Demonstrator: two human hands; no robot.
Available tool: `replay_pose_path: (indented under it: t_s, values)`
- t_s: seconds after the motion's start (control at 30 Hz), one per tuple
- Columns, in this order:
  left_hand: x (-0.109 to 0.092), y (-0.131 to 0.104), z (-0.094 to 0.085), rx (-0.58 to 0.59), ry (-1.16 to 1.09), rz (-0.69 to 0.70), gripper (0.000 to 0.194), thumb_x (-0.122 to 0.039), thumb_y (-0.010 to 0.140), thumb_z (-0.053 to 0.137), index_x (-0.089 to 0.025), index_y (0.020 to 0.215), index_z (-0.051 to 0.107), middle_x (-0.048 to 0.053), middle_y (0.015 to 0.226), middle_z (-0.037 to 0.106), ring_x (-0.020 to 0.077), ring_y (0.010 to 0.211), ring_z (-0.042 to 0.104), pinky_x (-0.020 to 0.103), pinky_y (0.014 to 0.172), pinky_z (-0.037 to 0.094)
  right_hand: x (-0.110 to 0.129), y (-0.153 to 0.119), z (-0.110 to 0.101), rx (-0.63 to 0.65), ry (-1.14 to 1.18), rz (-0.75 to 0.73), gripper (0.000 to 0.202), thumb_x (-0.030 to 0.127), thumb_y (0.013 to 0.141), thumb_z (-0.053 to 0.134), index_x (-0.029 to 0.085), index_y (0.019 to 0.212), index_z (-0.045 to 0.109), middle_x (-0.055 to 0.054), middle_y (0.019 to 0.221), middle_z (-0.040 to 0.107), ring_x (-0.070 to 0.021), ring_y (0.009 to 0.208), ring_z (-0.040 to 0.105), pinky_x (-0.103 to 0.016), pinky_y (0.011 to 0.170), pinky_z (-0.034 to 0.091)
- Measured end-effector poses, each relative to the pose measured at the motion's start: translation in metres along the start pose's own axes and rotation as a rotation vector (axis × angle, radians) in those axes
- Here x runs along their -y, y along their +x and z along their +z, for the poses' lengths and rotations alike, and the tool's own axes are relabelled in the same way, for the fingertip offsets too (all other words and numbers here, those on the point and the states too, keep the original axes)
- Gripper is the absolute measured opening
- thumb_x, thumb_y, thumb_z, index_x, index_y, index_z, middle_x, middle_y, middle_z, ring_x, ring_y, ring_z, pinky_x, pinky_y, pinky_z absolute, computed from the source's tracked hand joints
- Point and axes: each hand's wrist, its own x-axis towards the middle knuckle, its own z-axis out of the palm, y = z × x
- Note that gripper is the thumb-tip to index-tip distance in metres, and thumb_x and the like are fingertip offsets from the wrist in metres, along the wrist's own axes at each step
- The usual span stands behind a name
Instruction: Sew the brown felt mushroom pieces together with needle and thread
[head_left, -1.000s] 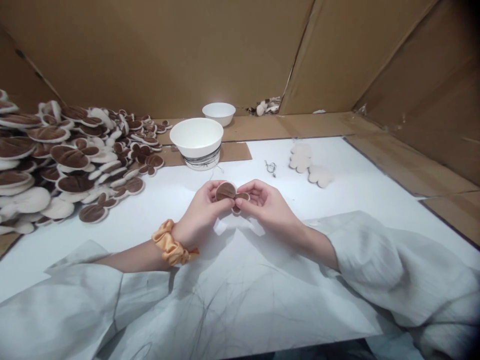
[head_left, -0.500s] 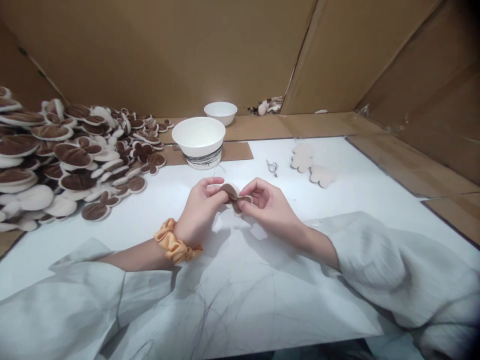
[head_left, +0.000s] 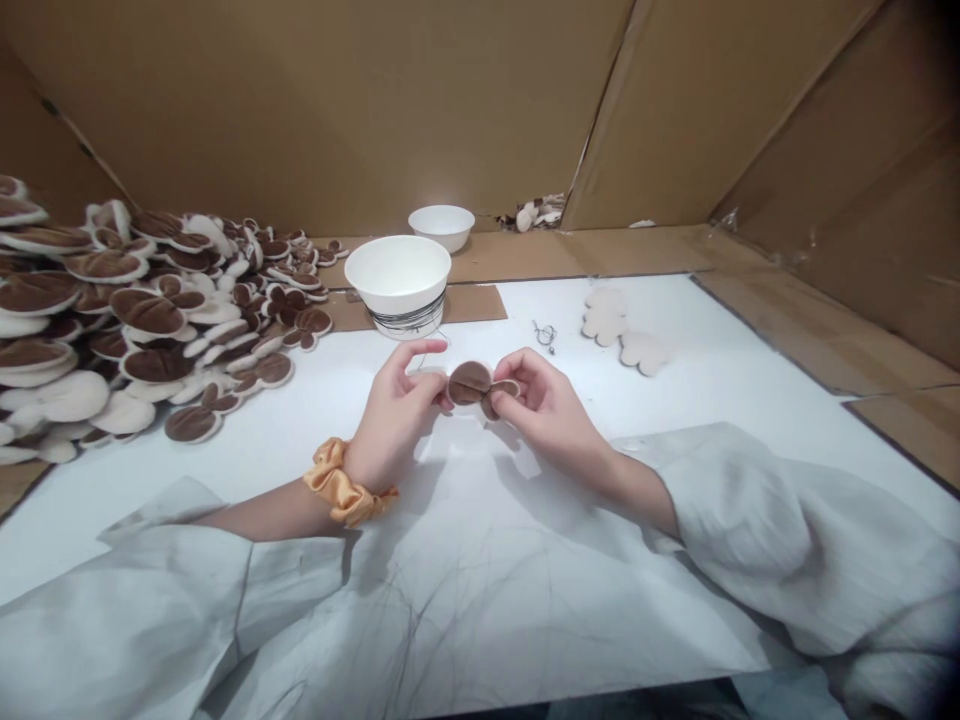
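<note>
Because the right hand [head_left: 553, 412] pinches the small lobes of the brown-faced plush piece [head_left: 470, 384] between thumb and fingers, the large round lobe sticks out toward the left hand [head_left: 397, 408], brown side up and open to view. The piece sits between the two hands, above the white tabletop [head_left: 480, 570]. The left hand's forefinger points outward and its thumb lies at the round lobe's edge — whether it grips the piece or only something thin, I cannot tell. Dark thread [head_left: 409, 320] is wound round the large white bowl [head_left: 397, 272], probably so that it stays untangled and within reach. Similar pieces lie heaped in a pile [head_left: 154, 312] at the left — likely to leave working room before the body.
</note>
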Motion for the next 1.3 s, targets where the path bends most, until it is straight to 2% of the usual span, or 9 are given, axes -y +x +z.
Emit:
replay_pose_path:
  t_s: [0.13,0.23,0.33,0.57,0.67,0.73,0.87,1.13,1.3]
  values:
    - [-0.002,-0.002,-0.004,0.078,0.083,0.168,0.023,-0.017,0.077,0.054,-0.020,0.099,0.048,0.001,0.080,0.064,0.0114,0.072,0.059,0.024,0.069,0.047,0.000,0.003,-0.003,-0.021,0.065,0.057,0.014,0.014,0.072,0.051,0.020,0.080,0.041,0.004,0.071,0.049,-0.0086,0.058,0.051,-0.024,0.051,0.044]
    - [0.000,-0.004,-0.008,0.173,0.136,0.250,0.020,-0.018,0.077,0.057,-0.019,0.097,0.052,0.003,0.094,0.061,0.0138,0.083,0.060,0.027,0.076,0.048,-0.001,0.004,-0.003,0.007,0.075,0.052,0.013,0.014,0.074,0.049,0.020,0.083,0.042,0.004,0.068,0.048,-0.0078,0.056,0.048,-0.021,0.047,0.041]
    - [0.004,-0.004,-0.009,0.193,0.194,0.284,0.013,-0.020,0.078,0.058,-0.017,0.090,0.057,0.004,0.093,0.060,0.0149,0.086,0.060,0.027,0.078,0.049,-0.003,0.005,-0.004,0.042,0.087,0.006,0.012,0.015,0.076,0.048,0.021,0.086,0.044,0.005,0.066,0.046,-0.0083,0.057,0.047,-0.021,0.047,0.039]
    - [0.004,-0.005,-0.008,0.136,0.192,0.238,0.013,-0.024,0.078,0.060,-0.016,0.088,0.058,0.002,0.080,0.062,0.0120,0.068,0.060,0.024,0.064,0.050,-0.004,0.001,-0.007,0.093,-0.022,-0.096,0.009,0.020,0.085,0.044,0.019,0.088,0.052,0.001,0.072,0.050,-0.0085,0.060,0.047,-0.024,0.055,0.040]
    - [0.003,-0.006,-0.008,0.137,0.167,0.235,0.012,-0.025,0.079,0.060,-0.016,0.088,0.058,0.002,0.079,0.062,0.0106,0.065,0.059,0.022,0.061,0.050,-0.003,0.000,-0.006,0.085,-0.045,-0.131,0.010,0.022,0.081,0.053,0.019,0.090,0.052,-0.002,0.085,0.055,-0.0114,0.072,0.053,-0.026,0.061,0.044]
    - [0.003,-0.007,-0.008,0.159,0.161,0.246,0.014,-0.024,0.078,0.061,-0.017,0.090,0.059,0.002,0.085,0.062,0.0117,0.072,0.060,0.023,0.065,0.051,-0.002,0.001,-0.006,0.080,-0.044,-0.156,0.014,0.019,0.077,0.059,0.019,0.090,0.053,-0.003,0.088,0.057,-0.0132,0.078,0.055,-0.027,0.065,0.046]
    - [0.003,-0.009,-0.009,0.217,0.138,0.243,0.019,-0.022,0.075,0.065,-0.019,0.092,0.058,0.003,0.093,0.061,0.0144,0.086,0.060,0.025,0.074,0.050,0.000,0.001,-0.007,0.093,-0.002,-0.185,0.013,0.016,0.075,0.060,0.019,0.085,0.053,-0.002,0.084,0.057,-0.0131,0.077,0.057,-0.026,0.064,0.047]
    - [0.002,-0.009,-0.007,0.157,0.009,0.119,0.011,-0.022,0.073,0.065,-0.016,0.077,0.057,0.000,0.072,0.060,0.0107,0.062,0.059,0.023,0.059,0.051,0.003,0.001,-0.011,0.141,-0.077,-0.224,0.007,0.017,0.074,0.060,0.019,0.078,0.055,0.000,0.075,0.055,-0.0113,0.068,0.052,-0.026,0.061,0.042]
    - [0.001,-0.009,-0.006,0.167,-0.002,0.125,0.012,-0.023,0.073,0.066,-0.015,0.077,0.058,0.000,0.072,0.060,0.0103,0.060,0.060,0.023,0.059,0.051,0.003,0.003,-0.013,0.146,-0.062,-0.236,0.008,0.014,0.072,0.060,0.018,0.073,0.053,0.001,0.071,0.052,-0.0100,0.065,0.049,-0.026,0.060,0.040]
